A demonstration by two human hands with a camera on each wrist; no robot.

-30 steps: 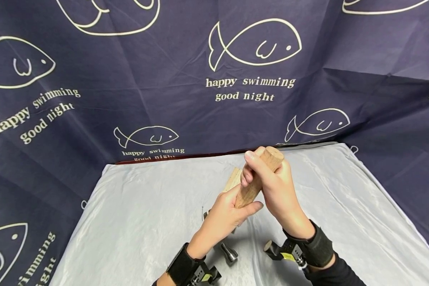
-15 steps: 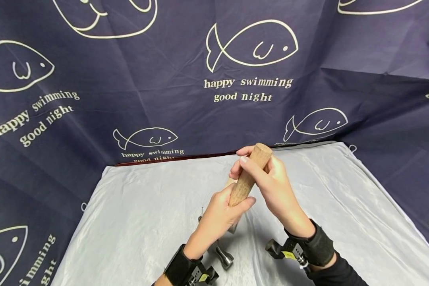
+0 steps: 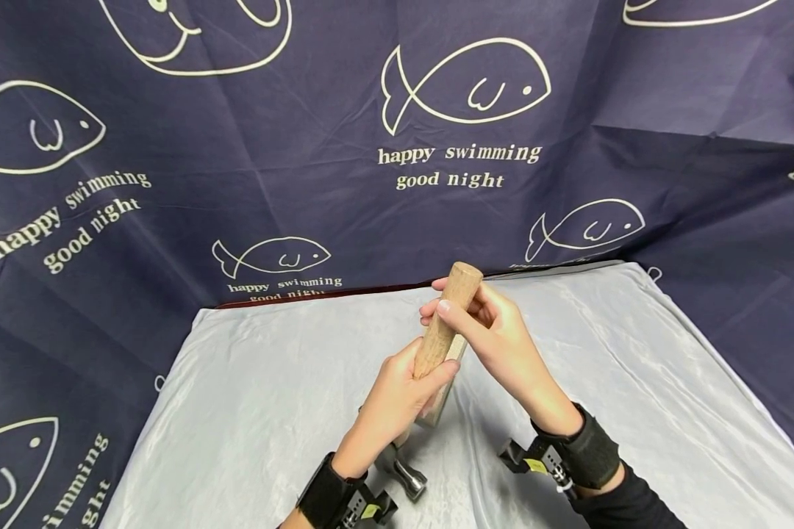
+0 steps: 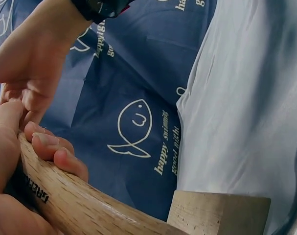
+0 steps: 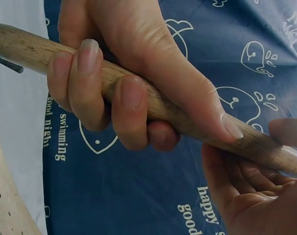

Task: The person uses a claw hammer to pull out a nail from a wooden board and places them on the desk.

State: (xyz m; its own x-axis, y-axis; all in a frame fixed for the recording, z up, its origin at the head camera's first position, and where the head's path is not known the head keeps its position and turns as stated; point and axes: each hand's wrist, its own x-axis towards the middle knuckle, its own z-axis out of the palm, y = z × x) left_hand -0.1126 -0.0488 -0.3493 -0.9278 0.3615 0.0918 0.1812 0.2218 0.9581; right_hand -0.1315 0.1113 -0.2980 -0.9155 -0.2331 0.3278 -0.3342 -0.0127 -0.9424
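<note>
A hammer with a round wooden handle [image 3: 451, 316] and a steel head [image 3: 406, 474] is tilted, its handle end pointing up and away. My left hand [image 3: 400, 389] grips the handle in the middle, fingers wrapped round it, also plain in the right wrist view. My right hand [image 3: 496, 338] holds the upper end between thumb and fingers. A pale wooden block [image 3: 446, 386] shows behind and below the handle, partly covered by my left hand. In the left wrist view the block [image 4: 219, 213] lies past the handle [image 4: 94, 196], which bears dark printed letters.
A light grey cloth [image 3: 271, 382] covers the table. Behind it and at the sides hangs a dark blue curtain [image 3: 344, 184] with white fish drawings and lettering. Both wrists wear black straps with small cameras.
Both hands have shifted left with the hammer, and its handle stands more upright. More of the wooden block shows on the right. A thin nail seen earlier left of my left hand is hidden.
</note>
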